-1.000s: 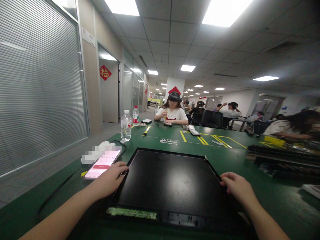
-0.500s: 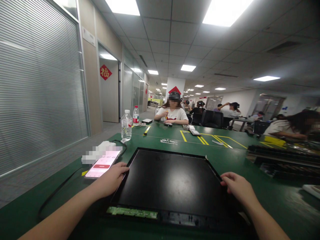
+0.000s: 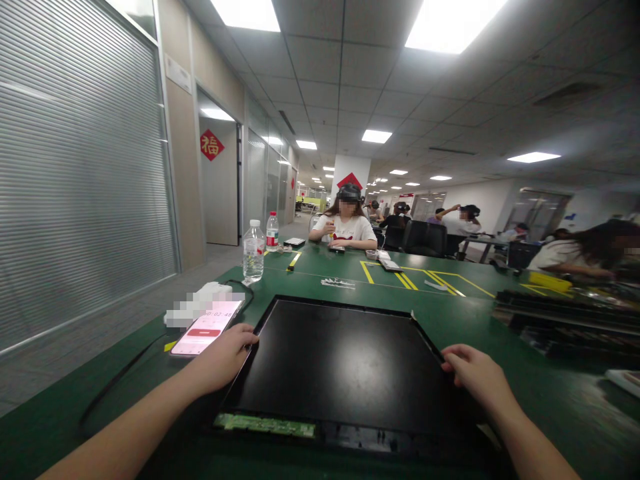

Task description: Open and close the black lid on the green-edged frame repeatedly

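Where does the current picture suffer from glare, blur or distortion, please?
Head view, middle: a pale glare lies on the black screen; head view, top: the nearest ceiling lights are washed out to plain white; head view, right edge: the person and black parts look smeared; head view, left: square blocks partly cover the phone.

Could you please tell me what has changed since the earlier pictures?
The phone's timer has run on; otherwise nothing has clearly moved, been grasped or let go. The left hand and right hand stay at the side edges of the panel, which lies as it was.
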The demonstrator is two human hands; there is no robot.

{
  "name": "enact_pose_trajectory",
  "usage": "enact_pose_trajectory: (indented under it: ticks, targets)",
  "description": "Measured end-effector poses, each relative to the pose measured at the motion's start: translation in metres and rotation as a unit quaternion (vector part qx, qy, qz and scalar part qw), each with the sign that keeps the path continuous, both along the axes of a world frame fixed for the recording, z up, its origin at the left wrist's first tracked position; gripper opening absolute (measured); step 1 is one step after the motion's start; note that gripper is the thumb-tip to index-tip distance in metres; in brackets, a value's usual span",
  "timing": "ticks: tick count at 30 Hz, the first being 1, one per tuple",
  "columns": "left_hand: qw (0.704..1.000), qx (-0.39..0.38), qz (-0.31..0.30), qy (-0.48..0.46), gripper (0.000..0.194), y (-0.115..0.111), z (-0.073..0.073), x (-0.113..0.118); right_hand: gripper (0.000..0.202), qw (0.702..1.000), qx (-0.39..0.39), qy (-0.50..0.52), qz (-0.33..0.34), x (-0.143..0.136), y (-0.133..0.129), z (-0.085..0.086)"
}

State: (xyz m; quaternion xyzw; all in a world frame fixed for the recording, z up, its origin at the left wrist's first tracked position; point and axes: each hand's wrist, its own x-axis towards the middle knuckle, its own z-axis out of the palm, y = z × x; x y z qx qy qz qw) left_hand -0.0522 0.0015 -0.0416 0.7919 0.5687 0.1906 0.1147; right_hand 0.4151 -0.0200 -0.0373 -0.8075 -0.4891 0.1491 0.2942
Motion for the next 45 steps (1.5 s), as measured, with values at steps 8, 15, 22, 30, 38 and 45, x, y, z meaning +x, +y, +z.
enact_pose_trajectory:
  ticks: [8, 15, 22, 30, 38, 45]
  targets:
    - [1.000, 0.016, 0.015, -0.018, 0.036, 0.003, -0.008, -0.003, 0.027, 1.000, 0.001, 0.004, -0.002, -0.003, -0.001, 0.002]
    - [1.000, -0.001, 0.012, -0.011, 0.039, -0.003, -0.001, -0.002, 0.028, 1.000, 0.002, -0.002, -0.005, -0.002, 0.000, 0.000]
    - [0.999, -0.017, 0.017, -0.024, 0.045, -0.009, 0.006, 0.000, 0.029, 1.000, 0.004, 0.006, -0.015, 0.002, 0.004, -0.007]
    - [0.999, -0.024, 0.020, -0.031, 0.046, -0.010, 0.003, 0.001, 0.027, 0.998, 0.032, 0.060, -0.007, 0.011, 0.005, -0.013]
    - [0.999, -0.007, 0.026, -0.019, 0.052, -0.003, -0.002, 0.004, 0.027, 0.999, 0.013, 0.047, 0.015, 0.012, 0.002, -0.002]
    - [0.997, -0.026, 0.014, -0.066, 0.053, -0.003, -0.001, 0.004, 0.029, 1.000, 0.019, -0.018, -0.011, 0.018, 0.000, 0.003]
